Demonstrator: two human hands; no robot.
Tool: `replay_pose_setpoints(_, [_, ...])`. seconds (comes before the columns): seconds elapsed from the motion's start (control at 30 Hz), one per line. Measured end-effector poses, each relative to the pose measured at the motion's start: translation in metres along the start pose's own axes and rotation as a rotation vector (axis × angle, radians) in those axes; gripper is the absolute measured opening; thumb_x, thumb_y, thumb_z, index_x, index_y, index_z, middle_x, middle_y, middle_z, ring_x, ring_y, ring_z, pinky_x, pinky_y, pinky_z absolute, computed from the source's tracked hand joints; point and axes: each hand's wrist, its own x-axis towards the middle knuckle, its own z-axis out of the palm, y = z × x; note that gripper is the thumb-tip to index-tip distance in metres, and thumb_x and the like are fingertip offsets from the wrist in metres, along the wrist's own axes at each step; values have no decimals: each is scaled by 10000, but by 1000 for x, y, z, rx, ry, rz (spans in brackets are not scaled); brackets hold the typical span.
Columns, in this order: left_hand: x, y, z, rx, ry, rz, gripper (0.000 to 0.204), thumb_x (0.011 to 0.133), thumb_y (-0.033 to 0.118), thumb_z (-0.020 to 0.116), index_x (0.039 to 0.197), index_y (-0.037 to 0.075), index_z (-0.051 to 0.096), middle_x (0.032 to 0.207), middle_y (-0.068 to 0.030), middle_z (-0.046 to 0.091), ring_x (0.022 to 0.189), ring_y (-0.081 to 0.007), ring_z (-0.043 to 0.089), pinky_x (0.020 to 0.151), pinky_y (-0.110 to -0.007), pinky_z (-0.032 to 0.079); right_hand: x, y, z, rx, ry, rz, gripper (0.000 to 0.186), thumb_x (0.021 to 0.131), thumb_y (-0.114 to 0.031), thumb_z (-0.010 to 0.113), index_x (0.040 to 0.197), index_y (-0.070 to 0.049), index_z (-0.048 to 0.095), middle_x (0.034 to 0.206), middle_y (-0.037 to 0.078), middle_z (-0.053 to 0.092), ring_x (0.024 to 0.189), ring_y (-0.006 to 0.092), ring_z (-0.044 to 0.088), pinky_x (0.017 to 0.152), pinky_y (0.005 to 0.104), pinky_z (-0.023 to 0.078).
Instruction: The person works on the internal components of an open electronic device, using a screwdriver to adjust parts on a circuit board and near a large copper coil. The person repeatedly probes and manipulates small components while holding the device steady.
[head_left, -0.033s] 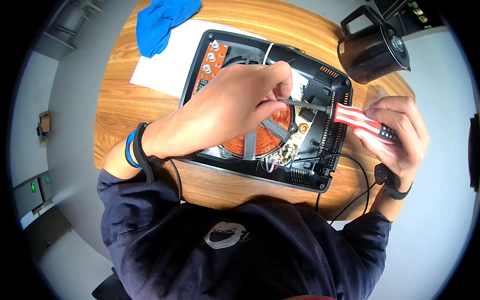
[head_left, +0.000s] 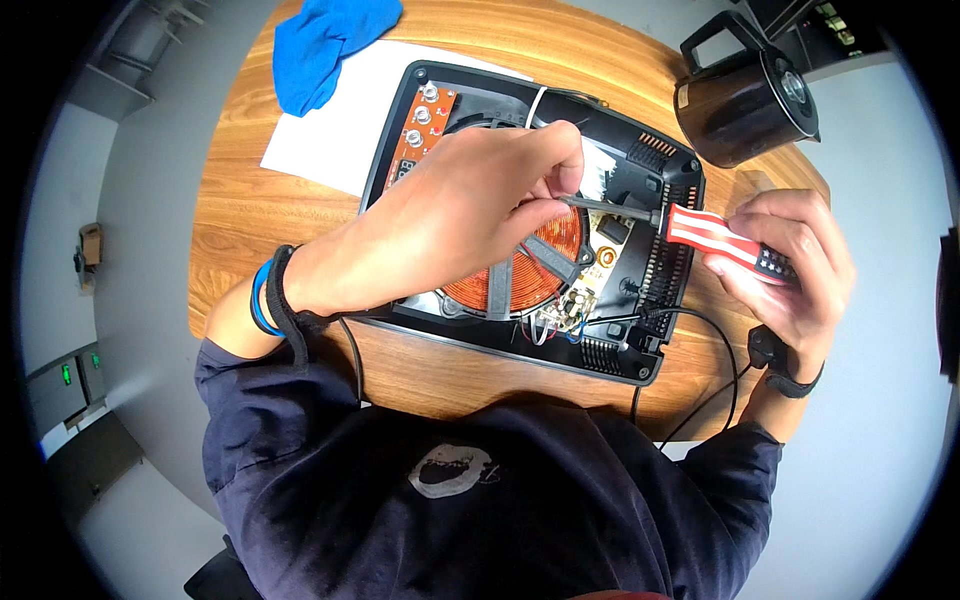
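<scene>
Opened black cooktop housing (head_left: 655,165) sits mid-worktop (head_left: 240,220), copper coil (head_left: 525,270) exposed. Right hand (head_left: 790,265) holds red-and-white screwdriver (head_left: 715,235) by its handle; left hand (head_left: 470,215) pinches the shaft over the coil. Blue cloth (head_left: 325,45) at far-left edge, black jug (head_left: 745,95) at far-right corner.

An opened black plastic induction cooker casing (head_left: 668,228) lies flat on the table's middle, its copper-orange round coil (head_left: 520,280) exposed at centre. A screwdriver with a red-and-white striped handle (head_left: 712,235) lies nearly level over its right side, the metal shaft pointing left.
</scene>
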Motion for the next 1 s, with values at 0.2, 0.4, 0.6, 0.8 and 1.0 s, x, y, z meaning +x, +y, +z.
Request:
replay_pose_setpoints(0.2, [3, -4, -2, 126, 65, 83, 226, 1033, 4, 823, 1167, 4, 641, 985, -128, 798, 972, -253, 839, 830, -369, 633, -4, 10, 12, -23, -258, 121, 423, 948, -259, 910, 1283, -38, 776, 1102, 120, 727, 924, 338, 770, 782, 436, 633])
replay_pose_setpoints(0.4, [8, -6, -9, 218, 50, 97, 169, 1043, -1, 771, 1125, 2, 624, 1007, -164, 732, 962, -368, 759, 837, -423, 593, -13, 11, 29, -59, -395, 143, 385, 1052, -250, 777, 1371, -43, 712, 1155, 141, 634, 952, 377, 750, 730, 477, 630])
replay_pose_setpoints(0.6, [10, -19, -7, 268, 88, 148, 141, 1041, -3, 746, 1100, 5, 618, 1003, -173, 701, 970, -421, 710, 842, -451, 568, -18, 15, 35, -32, -398, 214, 314, 1013, -139, 784, 1304, -47, 709, 1160, 124, 738, 974, 357, 771, 751, 449, 593])
replay_pose_setpoints(0.8, [17, -19, -4, 209, 115, 138, 175, 1031, -7, 782, 1075, 24, 615, 948, -151, 736, 898, -393, 737, 786, -439, 571, -17, 15, 36, -5, -424, 240, 322, 1015, -175, 785, 1304, -53, 712, 1089, 133, 712, 926, 370, 763, 745, 469, 579])
replay_pose_setpoints(1.0, [19, -17, -5, 180, 128, 149, 260, 1001, 5, 837, 1036, 27, 580, 937, -123, 743, 841, -332, 727, 740, -406, 560, -18, 19, 38, -35, -418, 202, 374, 1064, -277, 744, 1324, -14, 687, 1154, 195, 747, 935, 423, 785, 748, 500, 641])
